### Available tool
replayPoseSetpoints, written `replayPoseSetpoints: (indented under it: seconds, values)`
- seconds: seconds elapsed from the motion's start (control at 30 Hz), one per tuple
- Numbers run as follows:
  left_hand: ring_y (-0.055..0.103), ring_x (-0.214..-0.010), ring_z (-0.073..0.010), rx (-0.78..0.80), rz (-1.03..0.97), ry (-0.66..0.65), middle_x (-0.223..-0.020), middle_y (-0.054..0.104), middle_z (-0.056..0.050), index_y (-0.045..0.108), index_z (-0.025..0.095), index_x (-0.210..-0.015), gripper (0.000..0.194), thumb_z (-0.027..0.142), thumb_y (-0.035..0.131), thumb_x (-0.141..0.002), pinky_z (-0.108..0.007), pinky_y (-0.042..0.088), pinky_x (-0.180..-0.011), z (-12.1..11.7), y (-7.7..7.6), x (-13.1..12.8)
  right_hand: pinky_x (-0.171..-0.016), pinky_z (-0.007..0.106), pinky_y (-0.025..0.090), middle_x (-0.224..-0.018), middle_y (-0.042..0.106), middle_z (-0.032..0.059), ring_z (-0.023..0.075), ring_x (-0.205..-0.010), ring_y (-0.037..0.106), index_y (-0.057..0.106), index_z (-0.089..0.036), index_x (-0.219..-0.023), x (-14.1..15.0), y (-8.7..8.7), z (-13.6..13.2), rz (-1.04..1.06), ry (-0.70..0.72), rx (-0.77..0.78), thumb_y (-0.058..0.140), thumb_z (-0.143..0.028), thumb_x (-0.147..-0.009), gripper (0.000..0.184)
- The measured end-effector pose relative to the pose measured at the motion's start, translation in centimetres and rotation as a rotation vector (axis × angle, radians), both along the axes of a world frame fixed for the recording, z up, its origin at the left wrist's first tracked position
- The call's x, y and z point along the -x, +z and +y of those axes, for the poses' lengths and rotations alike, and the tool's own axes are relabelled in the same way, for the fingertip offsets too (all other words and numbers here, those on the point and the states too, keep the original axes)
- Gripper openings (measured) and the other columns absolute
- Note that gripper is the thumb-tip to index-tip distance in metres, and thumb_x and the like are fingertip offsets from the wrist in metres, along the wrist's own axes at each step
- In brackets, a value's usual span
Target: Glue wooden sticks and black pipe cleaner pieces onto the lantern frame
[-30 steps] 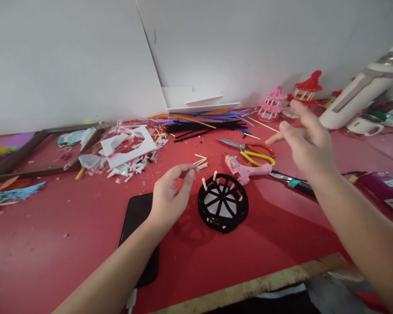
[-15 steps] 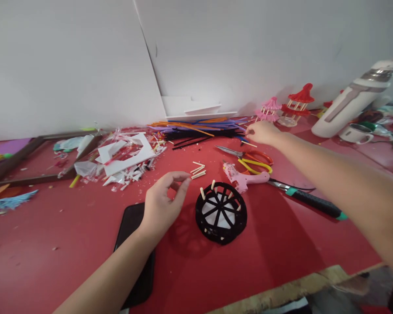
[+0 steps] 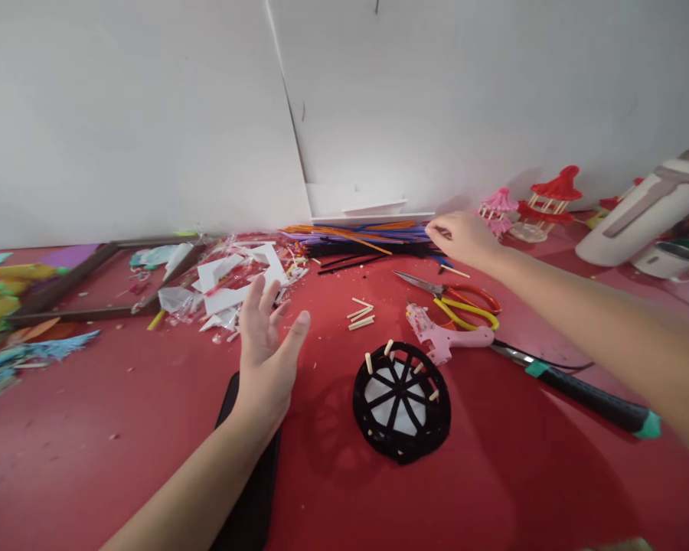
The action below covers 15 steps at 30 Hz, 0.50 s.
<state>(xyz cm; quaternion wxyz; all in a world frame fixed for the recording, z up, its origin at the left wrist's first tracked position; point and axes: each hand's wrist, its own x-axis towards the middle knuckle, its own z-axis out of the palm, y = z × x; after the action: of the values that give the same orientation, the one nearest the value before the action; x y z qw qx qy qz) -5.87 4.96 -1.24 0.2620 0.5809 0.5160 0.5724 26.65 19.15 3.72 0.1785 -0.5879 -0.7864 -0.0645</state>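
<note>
My right hand [image 3: 462,236] reaches far across the red table [image 3: 494,474] to the right end of a pile of coloured pipe cleaners [image 3: 356,236] by the wall, its fingers pinched together on the strands there. My left hand [image 3: 267,344] hovers over the table with its fingers spread and nothing in it, left of a round black wheel-shaped frame [image 3: 402,402] that has short wooden pegs stuck around its rim. A few loose wooden sticks [image 3: 360,314] lie between the frame and the pile.
A pink glue gun [image 3: 441,337], orange-and-yellow scissors [image 3: 456,297] and a black tool with a teal band [image 3: 586,394] lie right of the frame. A black phone [image 3: 246,497] lies under my left forearm. White scraps [image 3: 230,279] sit left; small pavilion models [image 3: 543,200] and a white flask [image 3: 646,210] stand right.
My left hand has opened from a pinch and lifted, fingers spread. My right hand swung from mid-air down to the pipe cleaner pile and closed on its end.
</note>
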Motion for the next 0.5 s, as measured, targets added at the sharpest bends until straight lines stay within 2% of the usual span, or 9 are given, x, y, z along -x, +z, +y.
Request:
replayPoseSetpoints:
  seconds: [0.07, 0.13, 0.2, 0.23, 0.3, 0.37, 0.43, 0.5]
  values:
    - [0.058, -0.129, -0.0238, 0.087, -0.131, -0.045, -0.151, 0.049, -0.007, 0.043, 0.039, -0.142, 0.052, 0.04, 0.061, -0.093, -0.038, 0.057, -0.095, -0.1, 0.0, -0.3, -0.095, 0.036, 0.048, -0.114, 0.075, 0.0088, 0.0246, -0.106, 0.067, 0.073, -0.02, -0.108, 0.7, 1.0, -2.2, 0.066, 0.032, -0.073, 0.041, -0.037, -0.099, 0.037]
    - [0.066, -0.115, -0.0235, 0.16, -0.193, -0.075, -0.126, 0.068, -0.008, 0.062, 0.03, -0.123, 0.034, 0.045, 0.062, -0.092, -0.039, 0.057, -0.096, -0.5, 0.1, -0.6, -0.088, 0.036, 0.052, -0.107, 0.077, 0.0071, 0.0239, -0.098, 0.071, 0.074, -0.022, -0.104, 1.2, 2.0, -4.8, 0.243, 0.082, -0.143, 0.05, -0.039, -0.096, 0.031]
    - [0.071, -0.103, -0.0236, 0.185, -0.143, -0.135, -0.103, 0.075, -0.007, 0.069, 0.024, -0.106, 0.028, 0.049, 0.06, -0.094, -0.042, 0.055, -0.099, -1.0, 0.3, -0.8, -0.084, 0.035, 0.054, -0.103, 0.078, 0.0047, 0.0231, -0.095, 0.072, 0.074, -0.024, -0.101, 1.5, 2.8, -7.6, 0.317, 0.125, -0.135, 0.056, -0.038, -0.093, 0.024]
    - [0.072, -0.102, -0.0244, 0.184, -0.112, -0.197, -0.101, 0.076, -0.008, 0.069, 0.023, -0.104, 0.031, 0.051, 0.058, -0.095, -0.044, 0.054, -0.102, -1.3, 0.4, -0.8, -0.082, 0.035, 0.054, -0.1, 0.079, 0.0038, 0.0228, -0.093, 0.073, 0.074, -0.024, -0.098, 1.6, 3.0, -9.0, 0.304, 0.155, -0.106, 0.057, -0.038, -0.092, 0.022]
    - [0.068, -0.115, -0.0282, 0.183, -0.057, -0.408, -0.116, 0.074, -0.012, 0.065, 0.024, -0.117, 0.043, 0.059, 0.054, -0.094, -0.047, 0.05, -0.108, -2.0, 0.7, -0.8, -0.078, 0.035, 0.055, -0.102, 0.078, 0.0034, 0.0231, -0.093, 0.073, 0.074, -0.025, -0.101, 1.3, 2.9, -11.4, 0.209, 0.192, 0.039, 0.057, -0.04, -0.092, 0.024]
    - [0.051, -0.138, -0.0336, 0.189, 0.025, -0.661, -0.144, 0.058, -0.014, 0.053, 0.028, -0.137, 0.067, 0.071, 0.057, -0.085, -0.051, 0.04, -0.117, -2.6, 0.8, -0.7, -0.078, 0.037, 0.057, -0.117, 0.075, 0.0057, 0.0251, -0.1, 0.072, 0.07, -0.025, -0.117, 0.6, 2.1, -13.3, 0.071, 0.227, 0.2, 0.059, -0.044, -0.091, 0.033]
    - [0.031, -0.15, -0.0392, 0.197, 0.152, -0.845, -0.161, 0.036, -0.014, 0.034, 0.033, -0.152, 0.102, 0.073, 0.073, -0.068, -0.055, 0.031, -0.122, -3.0, 0.7, -0.6, -0.086, 0.041, 0.057, -0.131, 0.068, 0.0092, 0.0281, -0.113, 0.068, 0.061, -0.024, -0.133, 0.0, 0.7, -14.7, -0.051, 0.246, 0.26, 0.06, -0.037, -0.09, 0.045]
    - [0.026, -0.151, -0.0433, 0.205, 0.269, -0.928, -0.166, 0.022, -0.015, 0.015, 0.036, -0.157, 0.129, 0.062, 0.089, -0.055, -0.058, 0.03, -0.122, -3.2, 0.5, -0.7, -0.096, 0.045, 0.055, -0.139, 0.062, 0.0119, 0.0303, -0.124, 0.062, 0.053, -0.02, -0.142, -0.2, -0.9, -15.6, -0.117, 0.217, 0.248, 0.057, -0.021, -0.087, 0.055]
